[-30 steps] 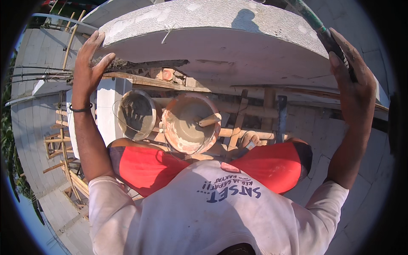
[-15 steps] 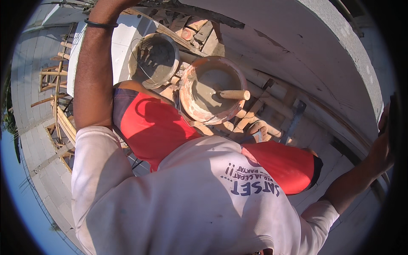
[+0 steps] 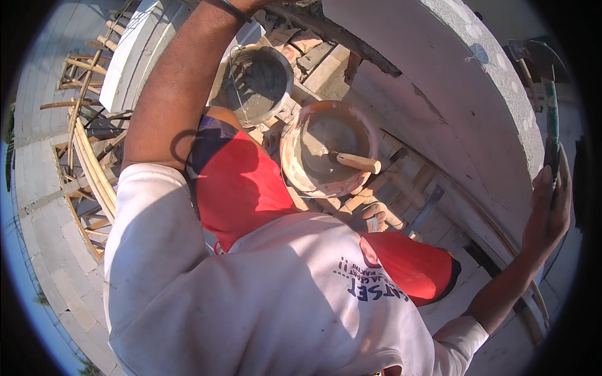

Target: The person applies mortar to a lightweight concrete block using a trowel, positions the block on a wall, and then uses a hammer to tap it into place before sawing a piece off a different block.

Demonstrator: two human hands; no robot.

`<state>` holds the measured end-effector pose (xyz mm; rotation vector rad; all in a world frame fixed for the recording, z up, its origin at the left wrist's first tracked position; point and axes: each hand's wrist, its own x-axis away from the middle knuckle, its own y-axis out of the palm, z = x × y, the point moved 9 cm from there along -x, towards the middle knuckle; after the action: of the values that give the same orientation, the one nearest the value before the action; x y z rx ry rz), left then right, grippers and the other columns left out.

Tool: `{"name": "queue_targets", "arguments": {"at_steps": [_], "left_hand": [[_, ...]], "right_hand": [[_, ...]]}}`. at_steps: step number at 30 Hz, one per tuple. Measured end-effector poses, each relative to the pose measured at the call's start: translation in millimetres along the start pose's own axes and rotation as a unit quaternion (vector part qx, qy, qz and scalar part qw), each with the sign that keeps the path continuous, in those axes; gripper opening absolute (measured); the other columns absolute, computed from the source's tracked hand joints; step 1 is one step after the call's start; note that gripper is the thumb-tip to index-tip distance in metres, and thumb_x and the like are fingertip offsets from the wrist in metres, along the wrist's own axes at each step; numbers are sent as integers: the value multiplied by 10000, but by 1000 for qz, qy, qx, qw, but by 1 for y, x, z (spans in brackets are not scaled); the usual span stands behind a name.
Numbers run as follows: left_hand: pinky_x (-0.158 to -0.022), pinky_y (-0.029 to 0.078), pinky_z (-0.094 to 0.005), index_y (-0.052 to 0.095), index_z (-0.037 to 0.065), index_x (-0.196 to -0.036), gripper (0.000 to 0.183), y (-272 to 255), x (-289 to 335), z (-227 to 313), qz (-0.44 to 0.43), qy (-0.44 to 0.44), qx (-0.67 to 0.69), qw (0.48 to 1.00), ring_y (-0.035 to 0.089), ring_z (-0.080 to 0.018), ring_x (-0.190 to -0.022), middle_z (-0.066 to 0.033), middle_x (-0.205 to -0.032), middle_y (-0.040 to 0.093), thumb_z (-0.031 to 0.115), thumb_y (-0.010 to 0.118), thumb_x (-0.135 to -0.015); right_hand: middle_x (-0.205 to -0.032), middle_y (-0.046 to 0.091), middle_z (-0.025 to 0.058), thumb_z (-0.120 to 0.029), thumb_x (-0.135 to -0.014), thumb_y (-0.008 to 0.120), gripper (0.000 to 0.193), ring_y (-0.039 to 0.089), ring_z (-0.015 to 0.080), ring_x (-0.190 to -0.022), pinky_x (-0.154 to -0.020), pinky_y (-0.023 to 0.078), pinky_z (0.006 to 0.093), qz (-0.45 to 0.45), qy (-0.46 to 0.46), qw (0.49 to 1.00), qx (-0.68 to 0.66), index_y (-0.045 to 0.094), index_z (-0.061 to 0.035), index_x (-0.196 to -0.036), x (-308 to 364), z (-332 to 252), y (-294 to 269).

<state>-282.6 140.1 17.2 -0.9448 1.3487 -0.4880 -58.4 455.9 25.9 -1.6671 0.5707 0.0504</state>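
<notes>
My right hand [image 3: 552, 210] is closed around the green handle of a tool with a broad dark metal head [image 3: 538, 57]. This tool stands upright beside the rough top edge of the pale block wall [image 3: 445, 88]. My left arm reaches up past the top edge of the view, a dark band [image 3: 236, 9] at its wrist; the left hand's fingers are cut off there. Between my arms, a wooden-handled tool [image 3: 360, 163] rests in an orange, mortar-smeared tub [image 3: 295, 164], its working end hidden in grey mortar. A dark bucket [image 3: 287, 81] with grey mortar sits beside the tub.
Bamboo poles and boards [image 3: 392, 172] lie under the tub, with broken bricks [image 3: 307, 42] beyond. A flat metal blade [image 3: 428, 205] leans near my foot [image 3: 370, 218]. White blocks [image 3: 128, 69] stand at the left, above bamboo framing [image 3: 94, 169] and a paved surface far below.
The view has shifted, so the buckets appear farther right. My right hand, dark and mostly hidden before, now shows with the green-handled tool. My left arm leans farther right.
</notes>
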Motion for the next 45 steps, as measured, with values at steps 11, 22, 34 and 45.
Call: {"name": "queue_targets", "arguments": {"at_steps": [11, 22, 34, 45], "left_hand": [[-1048, 444, -404, 546, -22, -1343, 566, 25, 42, 107, -191, -346, 552, 734, 577, -279, -1240, -182, -1329, 592, 421, 569, -990], [-892, 542, -371, 578, -45, -1204, 488, 8, 104, 47, 195, -530, 638, 523, 682, -207, -929, -141, -1038, 673, 395, 415, -1068], [-591, 481, -279, 618, -75, -1107, 467, -86, 144, 26, 245, -609, 454, 602, 559, -149, -587, -15, -649, 499, 352, 435, -1064], [-678, 541, -308, 622, -45, -1076, 404, 46, 263, 100, -84, -807, 408, 420, 663, -158, -750, -98, -841, 670, 350, 578, -999]], "right_hand": [[-936, 618, 101, -200, -1027, 529, 443, 561, 83, -687, -572, 419, 197, -89, -149, 843, -509, 399, 44, -1373, 13, -147, 49], [-849, 629, 133, -234, -982, 579, 247, 641, 266, -807, -747, 513, 376, -305, -288, 842, -340, 664, -5, -1020, 39, -196, 179], [-1076, 712, 149, -241, -839, 713, 273, 676, 277, -1068, -792, 540, 385, -570, -454, 678, 94, 751, -71, -1049, 208, -196, 369], [-1037, 695, 174, -178, -835, 664, 330, 714, 313, -968, -799, 574, 399, -560, -460, 687, 45, 641, 1, -1112, 139, -190, 292]]}}
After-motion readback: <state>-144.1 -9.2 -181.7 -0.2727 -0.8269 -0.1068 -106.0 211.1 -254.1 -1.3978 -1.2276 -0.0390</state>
